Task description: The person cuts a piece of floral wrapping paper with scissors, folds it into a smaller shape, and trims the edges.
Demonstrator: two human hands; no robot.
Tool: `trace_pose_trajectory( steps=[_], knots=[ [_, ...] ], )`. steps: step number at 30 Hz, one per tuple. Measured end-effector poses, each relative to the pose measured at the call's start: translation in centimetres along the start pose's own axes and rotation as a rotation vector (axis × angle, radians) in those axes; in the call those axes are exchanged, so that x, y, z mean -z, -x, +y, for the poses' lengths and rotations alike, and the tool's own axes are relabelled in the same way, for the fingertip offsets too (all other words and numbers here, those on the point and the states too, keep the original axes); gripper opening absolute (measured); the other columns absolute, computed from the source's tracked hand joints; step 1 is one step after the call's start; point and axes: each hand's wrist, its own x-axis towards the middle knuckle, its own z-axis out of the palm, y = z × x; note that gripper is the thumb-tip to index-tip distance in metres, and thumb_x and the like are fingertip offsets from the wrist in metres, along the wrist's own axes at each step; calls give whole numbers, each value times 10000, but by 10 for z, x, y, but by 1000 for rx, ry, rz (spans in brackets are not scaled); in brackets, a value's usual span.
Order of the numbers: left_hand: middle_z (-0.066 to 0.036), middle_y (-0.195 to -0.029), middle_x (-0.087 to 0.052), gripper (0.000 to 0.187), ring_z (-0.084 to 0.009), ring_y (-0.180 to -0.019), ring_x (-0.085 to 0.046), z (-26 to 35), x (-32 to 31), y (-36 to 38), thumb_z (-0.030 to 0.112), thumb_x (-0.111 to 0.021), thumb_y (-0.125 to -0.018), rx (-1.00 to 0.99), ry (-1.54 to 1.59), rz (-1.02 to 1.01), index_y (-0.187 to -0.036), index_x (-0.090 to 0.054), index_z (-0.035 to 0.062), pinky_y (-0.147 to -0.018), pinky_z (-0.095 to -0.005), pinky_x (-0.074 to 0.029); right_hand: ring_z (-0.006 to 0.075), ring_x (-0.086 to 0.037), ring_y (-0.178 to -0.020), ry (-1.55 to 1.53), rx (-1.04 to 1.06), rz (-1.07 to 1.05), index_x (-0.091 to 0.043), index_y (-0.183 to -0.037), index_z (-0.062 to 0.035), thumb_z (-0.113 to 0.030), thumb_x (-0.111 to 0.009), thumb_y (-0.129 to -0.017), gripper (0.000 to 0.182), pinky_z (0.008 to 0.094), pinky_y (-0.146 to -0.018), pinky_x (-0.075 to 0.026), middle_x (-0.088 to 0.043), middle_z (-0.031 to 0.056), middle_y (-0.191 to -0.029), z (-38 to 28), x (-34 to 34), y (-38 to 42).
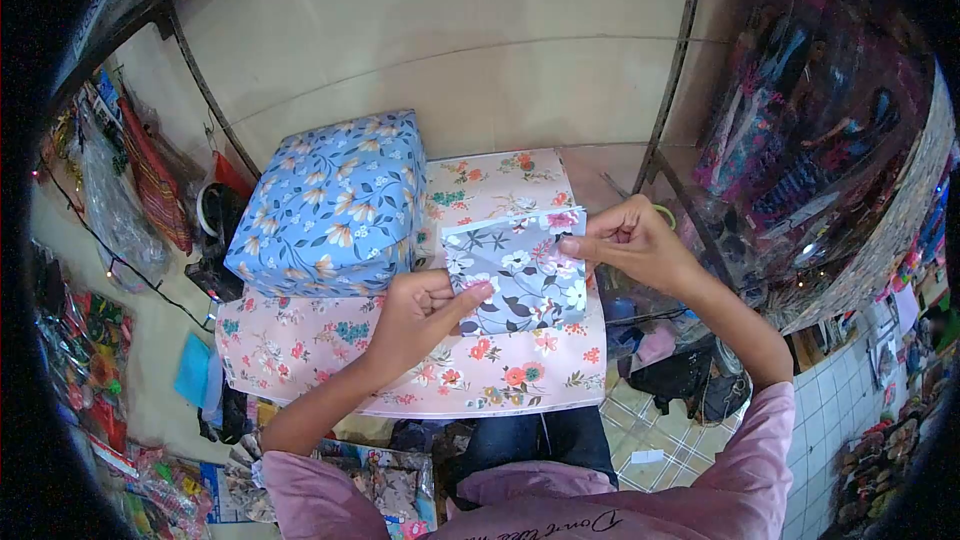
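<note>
Both hands pinch a small floral-wrapped packet above the pink sheet: left hand at its lower corner, right hand at its end flap. Folding step, probably; next needs a firm crease. Blue wrapped box sits left of the packet.

Cursive lettering on chest of pink shirt, bottom edge of view: starts "Don't", remainder illegible. No other legible text, labels or numbers on packaging or wrapping paper

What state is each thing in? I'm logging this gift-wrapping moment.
Small grey floral parcel: wrapped, held up in both hands.
Blue floral box: fully wrapped, resting on the sheet.
Pink floral sheet: spread flat.
Left hand: pinching the parcel.
Right hand: pinching its edge.
</note>
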Motion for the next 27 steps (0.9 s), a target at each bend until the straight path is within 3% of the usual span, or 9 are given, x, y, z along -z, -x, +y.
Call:
trace_pose_trajectory(
  steps=[5, 12, 15, 18, 21, 27],
  knots=[
    [-5, -746, -627, 159, -1, -636, -534, 5, -9, 0, 111, -604, -899, -44, 171, 55, -875, -625, -45, -481, -170, -444, 18, -511, -550, -119, -1, 53, -627, -661, -8, -239, -675, -858, 308, 192, -494, -399, -559, -26, -590, 1, -7, 0],
    [-4, -713, -608, 145, 6, -630, -512, -4, -9, -4, 81, -594, -902, -125, 195, 138, -810, -606, -31, -478, -168, -416, -16, -304, -517, -21, -9, -162, -585, -590, -34, -161, -712, -823, 294, 203, -467, -203, -425, -100, -547, 5, -7, 15],
    [8, -689, -593, 175, 6, -616, -502, -4, -7, -2, 88, -601, -899, -134, 158, 122, -756, -594, -13, -472, -172, -404, 17, -577, -672, -11, -60, -147, -686, -789, 26, -83, -708, -810, 112, 158, -589, -449, -666, 19, -729, 17, 0, 11],
    [12, -687, -594, 190, 2, -608, -502, 0, -6, -2, 107, -615, -893, -85, 150, 104, -741, -600, -6, -475, -175, -405, 14, -569, -657, 2, -68, -177, -692, -787, 30, -76, -705, -811, 110, 156, -576, -438, -664, 19, -720, 24, 4, 7],
    [10, -694, -603, 187, -2, -606, -507, 5, -8, -4, 125, -627, -887, -59, 208, 92, -756, -613, -8, -483, -178, -412, -18, -316, -514, -26, -18, -147, -648, -644, -10, -138, -710, -820, 226, 205, -461, -200, -474, -88, -543, 19, 3, 7],
    [-3, -701, -611, 151, -7, -611, -522, 4, -4, -5, 120, -635, -881, 12, 239, 67, -826, -620, -21, -500, -170, -422, -9, -504, -617, -67, -73, -208, -671, -726, 12, -108, -702, -823, 157, 170, -514, -365, -620, -17, -673, 4, 4, 6]
  ],
)
